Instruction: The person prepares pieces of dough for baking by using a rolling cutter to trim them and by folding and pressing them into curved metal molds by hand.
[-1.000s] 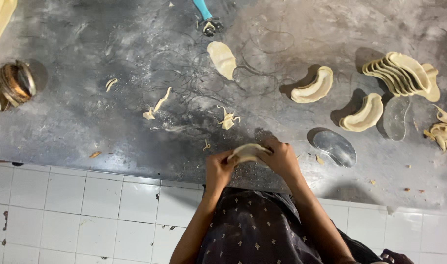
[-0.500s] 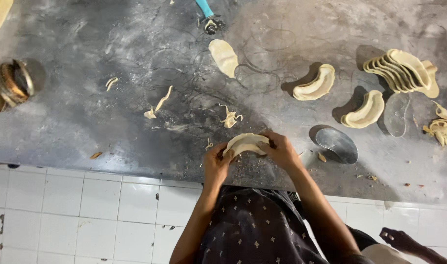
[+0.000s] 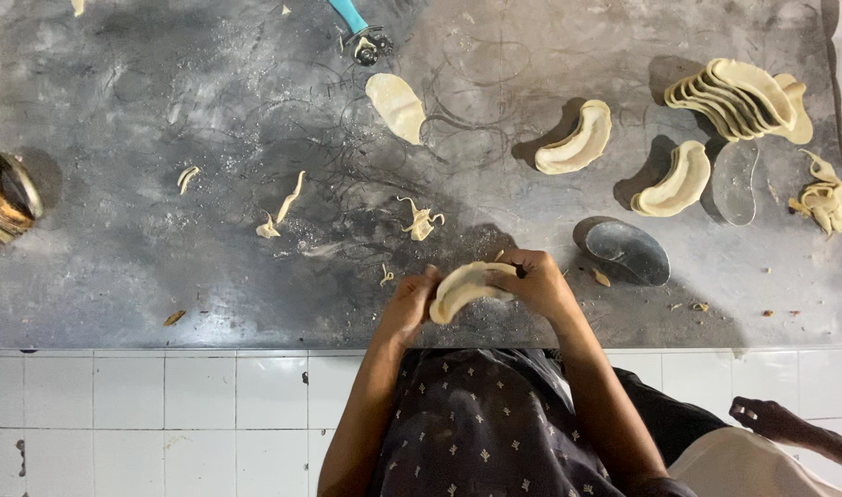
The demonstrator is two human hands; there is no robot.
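**Folded dough held in both my hands at the near edge**

My left hand (image 3: 410,304) and my right hand (image 3: 542,283) hold one folded dough piece (image 3: 465,287) between them, just above the near edge of the grey metal surface (image 3: 209,110). The fingers of both hands are clamped on it, left at its lower end, right along its upper curved side. The piece is pale and half-moon shaped, lifted off the surface.

Just to the right of my right hand lies a metal mould (image 3: 623,250), oval and lying flat. Farther out are two finished half-moon pieces (image 3: 577,140), one beside the other, and beyond them a stack of folded pieces (image 3: 741,99) leaning together. A flat oval of dough (image 3: 396,107) lies near the middle, with a blue-handled cutter (image 3: 358,28) at the far edge behind it. Thin dough scraps (image 3: 421,221) are scattered about the surface, and a bigger heap of trimmings (image 3: 821,198) sits at the right edge. White tiles (image 3: 145,405) face the front below the surface.
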